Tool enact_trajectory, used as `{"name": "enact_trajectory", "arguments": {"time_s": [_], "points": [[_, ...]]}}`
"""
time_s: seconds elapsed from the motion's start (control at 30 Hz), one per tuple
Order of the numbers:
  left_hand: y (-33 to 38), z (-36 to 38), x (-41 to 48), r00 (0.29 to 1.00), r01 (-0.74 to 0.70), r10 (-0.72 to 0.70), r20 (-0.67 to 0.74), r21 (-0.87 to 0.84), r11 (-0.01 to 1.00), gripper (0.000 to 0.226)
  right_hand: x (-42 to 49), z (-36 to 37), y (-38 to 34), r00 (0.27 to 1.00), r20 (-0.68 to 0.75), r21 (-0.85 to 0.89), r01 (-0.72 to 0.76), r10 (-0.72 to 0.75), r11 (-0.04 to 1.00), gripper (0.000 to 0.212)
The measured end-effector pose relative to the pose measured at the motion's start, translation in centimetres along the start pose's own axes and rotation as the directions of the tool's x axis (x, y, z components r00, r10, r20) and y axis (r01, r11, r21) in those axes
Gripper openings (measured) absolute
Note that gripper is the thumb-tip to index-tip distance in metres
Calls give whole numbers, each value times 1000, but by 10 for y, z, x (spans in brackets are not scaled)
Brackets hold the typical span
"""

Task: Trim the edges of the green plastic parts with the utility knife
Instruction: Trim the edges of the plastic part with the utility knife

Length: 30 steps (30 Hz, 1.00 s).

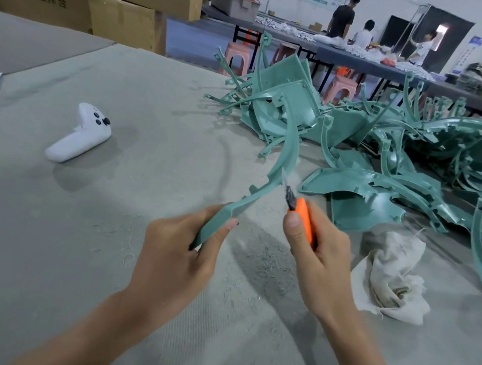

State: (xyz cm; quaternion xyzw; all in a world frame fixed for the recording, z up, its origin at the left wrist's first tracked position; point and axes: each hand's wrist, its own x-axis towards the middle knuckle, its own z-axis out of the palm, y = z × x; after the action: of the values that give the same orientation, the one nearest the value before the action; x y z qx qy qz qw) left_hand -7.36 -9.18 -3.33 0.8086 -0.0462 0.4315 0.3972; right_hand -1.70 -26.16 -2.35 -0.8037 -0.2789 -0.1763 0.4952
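Spreading across most of the view, the grey cloth-covered counter [79, 224] carried a heap of green plastic parts [389, 139] on its far right side. One long curved green part [284, 157] was held up above the counter, pointing toward that heap, its near end clasped in the left grip [178, 250]. The right grip [318, 260] was wrapped round the orange utility knife [304, 219], thumb along the handle, the blurred blade at the curved part's right edge. A crumpled pale rag [394, 275] lay just right of that grip. A white controller [80, 134] sat well to the left, and fine shavings [263, 263] lay scattered beneath the hands.
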Motion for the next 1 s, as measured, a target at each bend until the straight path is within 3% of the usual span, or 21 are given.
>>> {"name": "enact_trajectory", "arguments": {"time_s": [0.37, 0.7, 0.9, 1.0], "points": [[-1, -2, 1, 999, -30, 29, -19, -39, 999, 28, -1, 3, 0, 1000, 11, -19, -8, 8, 1000, 47], [0, 1, -8, 999, -37, 38, 24, -39, 999, 25, 8, -6, 14, 990, -114, -93, -93, 83, 991, 55], [2, -1, 0, 999, -36, 36, -32, 10, 999, 23, -1, 4, 2, 1000, 1, -36, 31, -31, 999, 48], [3, -2, 1, 999, -42, 42, -29, -4, 999, 21, -1, 3, 0, 999, -8, -40, 34, -34, 999, 48]]}}
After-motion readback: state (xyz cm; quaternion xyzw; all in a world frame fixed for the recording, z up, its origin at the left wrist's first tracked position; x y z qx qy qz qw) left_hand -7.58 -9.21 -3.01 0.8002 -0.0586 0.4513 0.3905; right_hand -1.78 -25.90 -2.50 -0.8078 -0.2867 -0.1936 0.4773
